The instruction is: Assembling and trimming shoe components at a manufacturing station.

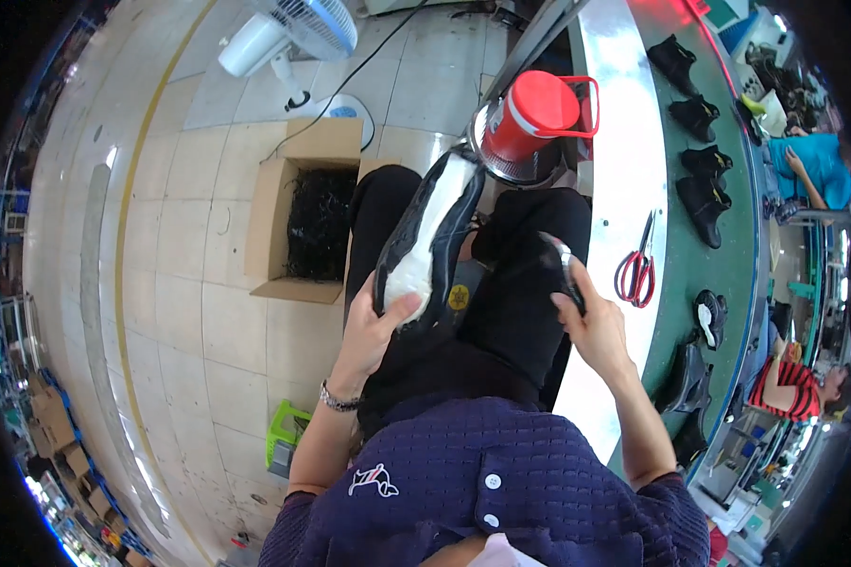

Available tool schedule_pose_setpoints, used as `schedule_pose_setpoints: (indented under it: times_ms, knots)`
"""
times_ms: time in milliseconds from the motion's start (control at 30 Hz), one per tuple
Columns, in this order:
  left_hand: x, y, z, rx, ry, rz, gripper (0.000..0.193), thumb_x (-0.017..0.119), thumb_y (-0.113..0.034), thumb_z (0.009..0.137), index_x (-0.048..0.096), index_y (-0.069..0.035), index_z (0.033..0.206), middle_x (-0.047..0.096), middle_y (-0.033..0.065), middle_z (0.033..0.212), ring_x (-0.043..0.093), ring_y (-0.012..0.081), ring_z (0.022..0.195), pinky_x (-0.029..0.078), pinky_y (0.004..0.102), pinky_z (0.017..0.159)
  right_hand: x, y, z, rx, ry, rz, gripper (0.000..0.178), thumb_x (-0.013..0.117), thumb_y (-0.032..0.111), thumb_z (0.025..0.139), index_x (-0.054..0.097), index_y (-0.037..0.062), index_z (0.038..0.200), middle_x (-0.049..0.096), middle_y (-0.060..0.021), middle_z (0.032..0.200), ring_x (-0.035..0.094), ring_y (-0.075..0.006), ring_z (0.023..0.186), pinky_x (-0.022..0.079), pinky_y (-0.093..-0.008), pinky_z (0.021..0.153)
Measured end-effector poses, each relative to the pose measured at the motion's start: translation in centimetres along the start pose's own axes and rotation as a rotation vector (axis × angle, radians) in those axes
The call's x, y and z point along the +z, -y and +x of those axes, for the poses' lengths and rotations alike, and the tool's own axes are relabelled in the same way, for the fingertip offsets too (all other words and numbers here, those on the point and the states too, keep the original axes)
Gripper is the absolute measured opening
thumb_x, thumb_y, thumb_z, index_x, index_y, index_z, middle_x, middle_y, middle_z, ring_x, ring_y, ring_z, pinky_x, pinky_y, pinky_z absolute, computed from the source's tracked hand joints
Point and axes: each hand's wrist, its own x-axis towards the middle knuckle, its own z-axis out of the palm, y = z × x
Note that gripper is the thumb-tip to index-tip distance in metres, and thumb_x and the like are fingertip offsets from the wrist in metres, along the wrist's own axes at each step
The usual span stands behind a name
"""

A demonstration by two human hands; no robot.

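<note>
Navy textured fabric is filling the lower edge: the person's shirt (pixel 463 472), with pale buttons running down its front. A metal band (pixel 338 398) is circling the left wrist. Just ahead, the left hand (pixel 369 329) is gripping a black shoe (pixel 432 236) by its heel end, the thumb pressing on the white underside. This shoe is being held sole-up over dark trousers (pixel 539 222), its toe pointing away from the body. Well apart on the right, the right hand (pixel 596 321) is holding a small dark-handled tool (pixel 567 269) in curled fingers, its shiny tip pointing forward and left. Beside that hand, red-handled scissors (pixel 637 274) are lying on a white bench top (pixel 624 142). Beyond the knees, a red lidded jug (pixel 539 109) is standing near the shoe's toe. To the left, an open cardboard box (pixel 269 222) is holding black shreds (pixel 317 225). Farther right, dark footwear (pixel 704 205) is resting along a green surface (pixel 671 317). Beyond it, two co-workers are sitting, one wearing blue (pixel 818 170), another red-and-black stripes (pixel 790 392). Ahead on the left, a blue-and-white fan (pixel 312 28) is standing on the tiled floor (pixel 189 246).
</note>
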Motion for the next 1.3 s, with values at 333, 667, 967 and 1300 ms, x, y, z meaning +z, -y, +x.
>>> schedule_pose_setpoints:
  times_ms: [333,667,967,1300]
  knots:
    - [-1.2,-0.8,0.1,0.166,-0.15,0.33,0.062,0.074,-0.019,0.081,0.045,0.004,0.132,0.057,0.011,0.119,0.055,0.018,0.108,0.041,0.0308,0.096,5.3,-12.9,-8.6,0.551,-0.259,-0.203,0.058,0.066,0.021,0.086,0.043,0.0184,0.139,0.062,-0.0213,0.103,0.065,-0.0353,0.09,0.053,-0.0414,0.075]
    - [8.6,-2.3,1.2,0.486,0.209,0.738,0.056,0.083,-0.019,0.071,0.054,0.002,0.114,0.061,0.0097,0.101,0.06,0.0172,0.089,0.049,0.0293,0.078,4.0,1.9,-3.4,-0.209,-0.085,1.595,0.094,0.074,0.023,0.084,0.01,0.0062,0.15,0.044,-0.0141,0.137,0.044,-0.0225,0.124,0.037,-0.0339,0.105]
    - [18.7,-1.0,2.6,0.689,0.722,1.232,0.043,0.081,-0.033,0.075,0.06,-0.002,0.095,0.065,0.0065,0.069,0.064,0.0176,0.06,0.049,0.0267,0.054,-0.1,-4.0,-5.9,-0.01,-0.682,1.56,0.094,0.075,-0.003,0.073,0.02,0.0046,0.15,0.039,-0.0082,0.143,0.042,-0.0179,0.127,0.034,-0.0317,0.105]
    - [21.9,-7.2,2.8,0.664,0.69,0.89,0.028,0.073,-0.012,0.08,0.063,0.0,0.104,0.07,0.0124,0.082,0.067,0.0196,0.072,0.053,0.0278,0.068,-2.7,-13.9,-12.8,0.398,-1.204,1.272,0.072,0.07,0.005,0.081,0.037,0.0092,0.145,0.063,-0.0091,0.112,0.064,-0.0134,0.087,0.051,-0.0255,0.076]
